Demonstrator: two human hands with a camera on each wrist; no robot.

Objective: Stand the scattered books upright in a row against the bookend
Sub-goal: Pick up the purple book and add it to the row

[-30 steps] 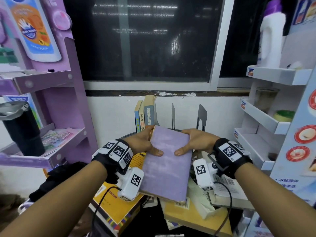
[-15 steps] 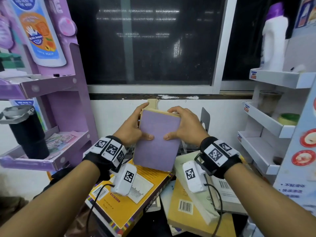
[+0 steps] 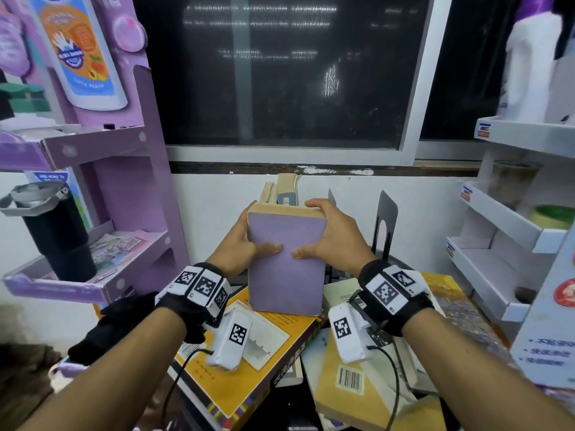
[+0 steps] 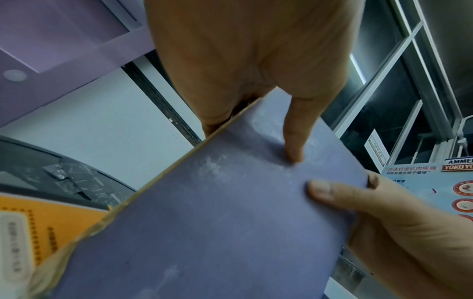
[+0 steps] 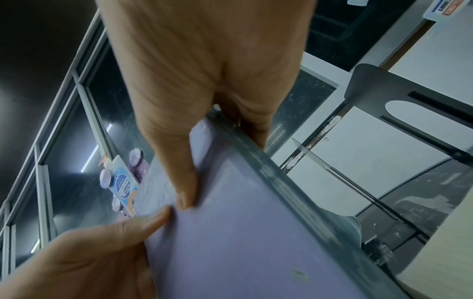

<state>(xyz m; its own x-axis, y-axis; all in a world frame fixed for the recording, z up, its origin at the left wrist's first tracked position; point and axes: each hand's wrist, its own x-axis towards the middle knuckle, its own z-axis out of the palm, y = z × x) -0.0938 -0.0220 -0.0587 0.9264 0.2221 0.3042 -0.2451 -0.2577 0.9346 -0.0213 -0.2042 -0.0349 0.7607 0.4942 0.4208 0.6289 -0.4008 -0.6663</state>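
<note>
Centre of the head view: thick book with a plain lilac cover and yellowed page edges (image 3: 284,259), held nearly upright, cover facing the camera, lifted above the pile. Left hand (image 3: 241,244) clamped on its left edge, thumb flat across the cover, fingers wrapped behind; right hand (image 3: 334,241) clamped on the right edge and top corner, thumb on the cover, fingers curled over the top. Thumb tips close together at mid-cover, not quite meeting. Same grasp in the left wrist view, on the lilac cover (image 4: 217,222), and in the right wrist view, where a grey-green spine shows along the book's right side (image 5: 256,232).

Just behind the held book, upper centre: a few upright books with worn tops (image 3: 281,192) against the white wall; whether touching the lilac one, hard to say, the view being blocked. Right of centre: dark metal bookend with an arched cut-out (image 3: 385,219), upright, near the right hand; a second thin metal plate edge-on (image 3: 331,195) between it and the standing books.

Lower centre: orange-covered book with a multicoloured striped border (image 3: 249,384) lying flat, under the lilac book's lower edge. Lower right: tan book showing a barcode (image 3: 348,381) lying flat among other scattered books.

Left of frame: purple cardboard display shelf (image 3: 93,147) with a black tumbler (image 3: 59,237) on its lower tier. Right of frame: white tiered shelf unit (image 3: 510,219).
</note>
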